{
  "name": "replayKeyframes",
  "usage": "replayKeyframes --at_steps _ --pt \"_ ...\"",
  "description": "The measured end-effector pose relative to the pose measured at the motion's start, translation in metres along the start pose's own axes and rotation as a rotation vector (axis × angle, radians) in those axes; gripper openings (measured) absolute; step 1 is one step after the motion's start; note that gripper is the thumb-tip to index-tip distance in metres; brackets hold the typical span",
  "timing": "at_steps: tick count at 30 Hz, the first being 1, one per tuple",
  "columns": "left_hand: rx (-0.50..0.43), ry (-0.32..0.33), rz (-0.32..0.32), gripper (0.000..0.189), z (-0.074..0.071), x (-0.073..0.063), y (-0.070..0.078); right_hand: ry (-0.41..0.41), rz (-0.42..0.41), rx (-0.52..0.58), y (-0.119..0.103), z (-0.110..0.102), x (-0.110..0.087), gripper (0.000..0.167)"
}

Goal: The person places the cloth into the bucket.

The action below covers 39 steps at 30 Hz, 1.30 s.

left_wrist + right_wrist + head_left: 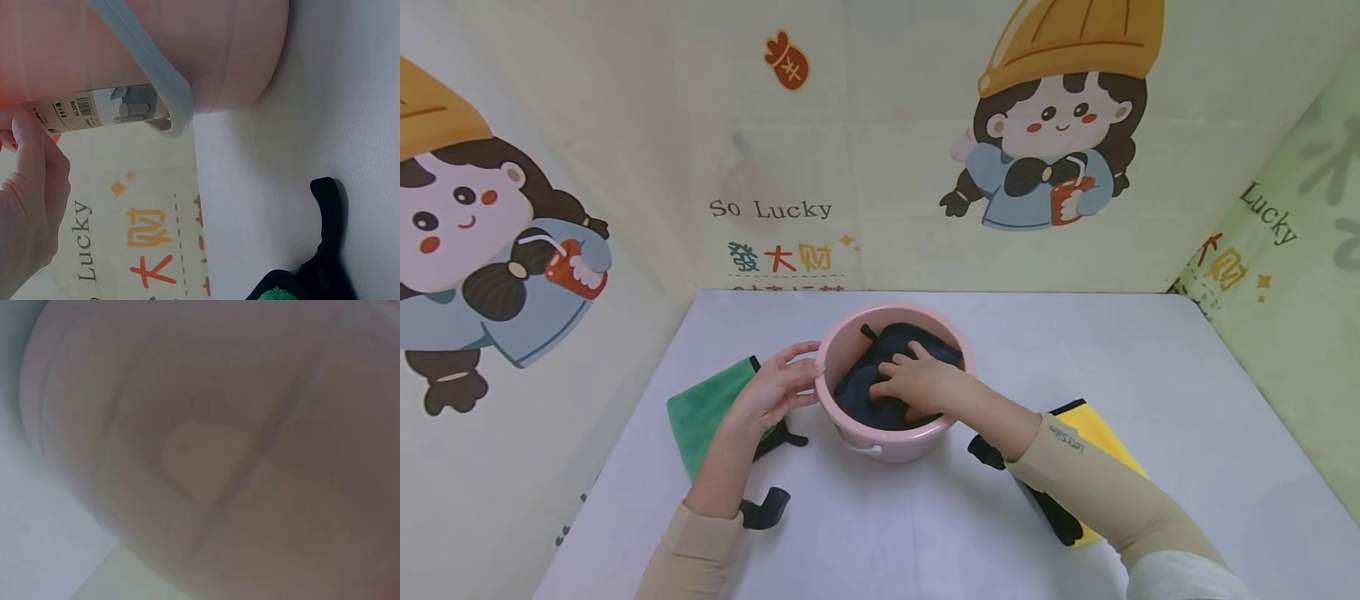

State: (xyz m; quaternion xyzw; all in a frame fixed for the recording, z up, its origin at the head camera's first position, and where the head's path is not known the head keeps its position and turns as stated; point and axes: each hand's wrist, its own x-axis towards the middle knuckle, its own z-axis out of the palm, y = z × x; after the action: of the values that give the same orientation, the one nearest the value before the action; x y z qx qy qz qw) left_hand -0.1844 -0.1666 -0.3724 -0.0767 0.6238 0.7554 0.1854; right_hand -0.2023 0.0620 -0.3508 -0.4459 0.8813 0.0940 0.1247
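Note:
A pink bucket (891, 446) with a pale handle (147, 56) stands on the table. My left hand (778, 387) holds its rim at the left side; in the left wrist view that hand (31, 187) is beside the bucket's printed label (94, 111). Inside the bucket lies a dark navy cloth (861, 387) with a small black tab at its upper left. My right hand (925, 385) reaches in over the right rim, its fingers spread and resting on the dark cloth. The right wrist view is blurred and filled mostly by the bucket's wall (206, 375).
A green cloth (707, 408) with black edging and a black strap lies left of the bucket, partly behind my left forearm. To the right, a yellow cloth (1108, 437) with black edging lies under my right forearm. A printed curtain (895, 167) hangs behind the white table (880, 533).

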Motion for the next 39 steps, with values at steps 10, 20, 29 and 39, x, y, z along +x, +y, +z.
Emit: replayKeyframes --at_steps 10,20,29,39 --pt "-0.005 -0.017 0.014 0.054 -0.001 0.001 -0.001 0.526 0.096 0.262 0.032 -0.014 -0.055 0.046" --pt "-0.014 -0.044 0.05 0.052 -0.002 0.0 -0.001 0.731 0.469 0.291 0.059 0.034 -0.13 0.08" --pt "-0.012 -0.021 0.016 0.051 -0.001 0.001 -0.001 0.7 0.599 0.293 0.052 0.1 -0.179 0.093" --pt "0.004 -0.01 0.018 0.051 -0.001 0.002 -0.002 0.594 0.664 0.28 0.03 0.147 -0.187 0.103"
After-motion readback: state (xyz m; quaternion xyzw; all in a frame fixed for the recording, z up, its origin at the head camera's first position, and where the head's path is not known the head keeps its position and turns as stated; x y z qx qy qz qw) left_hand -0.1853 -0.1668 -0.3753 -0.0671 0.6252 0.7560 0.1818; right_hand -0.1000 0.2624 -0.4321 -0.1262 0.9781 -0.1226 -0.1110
